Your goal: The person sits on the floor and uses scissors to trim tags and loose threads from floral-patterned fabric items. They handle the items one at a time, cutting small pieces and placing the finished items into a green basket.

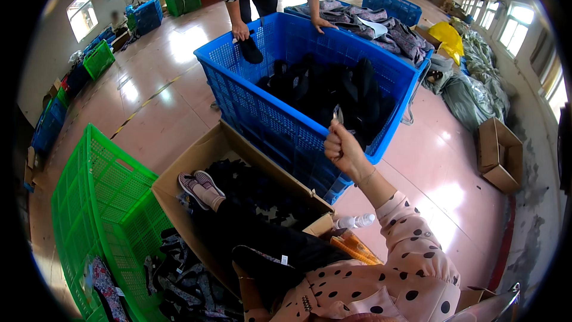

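My right hand (344,146) is raised at the near right of the large blue crate (271,98). Its fingers are closed in a pinch, and a small shiny pointed piece (338,112), like the tip of thread snips, sticks up from them. Across my lap lies a dark shoe (265,267) with a patterned lining and a small white tag. My left forearm (247,289) runs under that shoe; the left fingers are hidden. Many black shoes (333,83) fill the blue crate. Another person's hand (241,30) holds a black shoe (251,51) over its far left corner.
My foot (202,188) rests in an open cardboard box (179,182) holding dark pieces. At left stands a green crate (98,203) with patterned shoes. Grey fabric pieces (381,30) pile in another blue crate behind. An open carton (500,155) sits by the right wall.
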Tool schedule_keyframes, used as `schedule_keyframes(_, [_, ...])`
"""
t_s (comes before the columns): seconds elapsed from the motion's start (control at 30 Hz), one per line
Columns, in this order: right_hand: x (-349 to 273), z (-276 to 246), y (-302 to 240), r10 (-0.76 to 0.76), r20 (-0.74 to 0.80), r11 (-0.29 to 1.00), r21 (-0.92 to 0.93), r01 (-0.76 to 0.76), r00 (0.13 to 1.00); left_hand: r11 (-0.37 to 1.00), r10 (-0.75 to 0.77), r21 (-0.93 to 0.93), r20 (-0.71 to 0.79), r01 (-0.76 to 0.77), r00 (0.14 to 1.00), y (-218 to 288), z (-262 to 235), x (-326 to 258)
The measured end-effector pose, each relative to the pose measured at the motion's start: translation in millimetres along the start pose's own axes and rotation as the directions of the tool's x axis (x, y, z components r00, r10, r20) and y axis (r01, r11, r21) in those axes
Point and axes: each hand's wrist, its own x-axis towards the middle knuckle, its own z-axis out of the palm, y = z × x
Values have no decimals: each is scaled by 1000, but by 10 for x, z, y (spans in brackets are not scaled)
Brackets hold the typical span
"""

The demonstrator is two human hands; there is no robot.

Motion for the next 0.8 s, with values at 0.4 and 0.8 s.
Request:
schedule_keyframes(0.4, [-628,-348,1793,449,434,530,-833,158,781,388,-27,-910,150,149,988,1690,-909,125])
schedule_keyframes(0.8, [-1178,-255,2037,563,532,682,-731,7,632,502,-118,-830,213,243,970,2062,-1191,-209])
